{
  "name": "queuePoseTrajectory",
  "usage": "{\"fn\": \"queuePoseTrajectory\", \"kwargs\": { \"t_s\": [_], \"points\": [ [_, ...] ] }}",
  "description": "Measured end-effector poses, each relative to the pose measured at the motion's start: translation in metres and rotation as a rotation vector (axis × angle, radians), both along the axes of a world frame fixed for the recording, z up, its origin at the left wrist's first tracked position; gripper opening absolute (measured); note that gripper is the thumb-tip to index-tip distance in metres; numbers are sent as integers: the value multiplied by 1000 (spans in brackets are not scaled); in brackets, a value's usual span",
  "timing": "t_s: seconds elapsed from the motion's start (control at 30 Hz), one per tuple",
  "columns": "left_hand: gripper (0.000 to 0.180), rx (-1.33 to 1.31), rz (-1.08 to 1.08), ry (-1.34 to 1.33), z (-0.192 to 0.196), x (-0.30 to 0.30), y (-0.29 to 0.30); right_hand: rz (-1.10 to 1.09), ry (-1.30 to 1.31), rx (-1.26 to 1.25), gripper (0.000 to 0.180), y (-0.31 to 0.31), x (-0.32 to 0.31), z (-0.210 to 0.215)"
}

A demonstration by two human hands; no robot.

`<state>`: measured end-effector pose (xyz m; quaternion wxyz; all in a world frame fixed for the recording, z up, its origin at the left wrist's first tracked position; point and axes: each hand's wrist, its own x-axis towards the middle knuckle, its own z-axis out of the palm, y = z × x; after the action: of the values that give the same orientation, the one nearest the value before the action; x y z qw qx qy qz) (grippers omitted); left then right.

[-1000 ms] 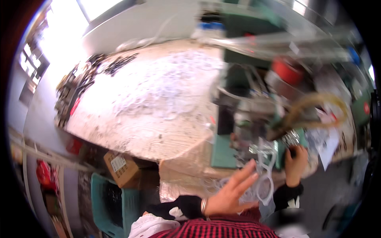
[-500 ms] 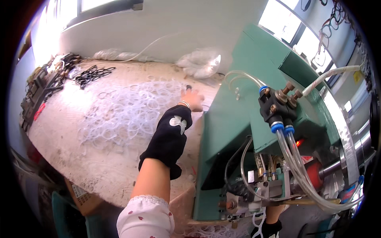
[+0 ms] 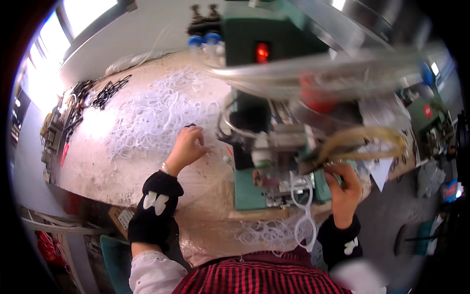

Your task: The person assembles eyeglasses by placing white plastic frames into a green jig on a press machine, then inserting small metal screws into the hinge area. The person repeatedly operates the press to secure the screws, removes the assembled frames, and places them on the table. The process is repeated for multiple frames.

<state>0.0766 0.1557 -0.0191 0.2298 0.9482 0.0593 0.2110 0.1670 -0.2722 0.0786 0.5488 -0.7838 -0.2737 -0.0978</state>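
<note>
1. Pale worktable [image 3: 98, 169]: front edge well apart from translucent ring pile [image 3: 156, 117].
2. Left hand [image 3: 188, 148] at pile's near edge, gap to green machine [image 3: 247, 193]; fingers curled, can't tell hold.
3. Right hand [image 3: 345, 191] beside machine, fingertips hidden, grip unclear.
4. White looped piece [image 3: 308, 208] hangs past machine's front edge.

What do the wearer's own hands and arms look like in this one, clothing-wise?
Both the left hand and the right hand are ungloved. Each forearm has a black cuff with a white, bow-like patch. A pale bracelet circles the left wrist. The left arm also shows a white sleeve with a frilled edge; the right sleeve is too blurred to tell.
</note>
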Motion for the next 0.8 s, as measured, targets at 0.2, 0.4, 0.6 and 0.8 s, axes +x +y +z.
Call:
{"fn": "queuePoseTrajectory", "kwargs": {
  "t_s": [0.2, 0.4, 0.6, 0.8],
  "points": [
    [42, -803, 274, -347, 57, -55, -107, 151, 276, 424, 41, 45, -6, 0],
    [27, -811, -421, -737, 156, -66, -198, 283, 406, 450, 51, 39, -12, 14],
    [22, -357, -217, -792, 172, -29, -215, 307, 510, 590, 52, 39, -31, 31],
    [36, 100, -501, -552, 125, -52, -241, 284, 124, 115, 41, 3, -8, 17]
  ]
}}
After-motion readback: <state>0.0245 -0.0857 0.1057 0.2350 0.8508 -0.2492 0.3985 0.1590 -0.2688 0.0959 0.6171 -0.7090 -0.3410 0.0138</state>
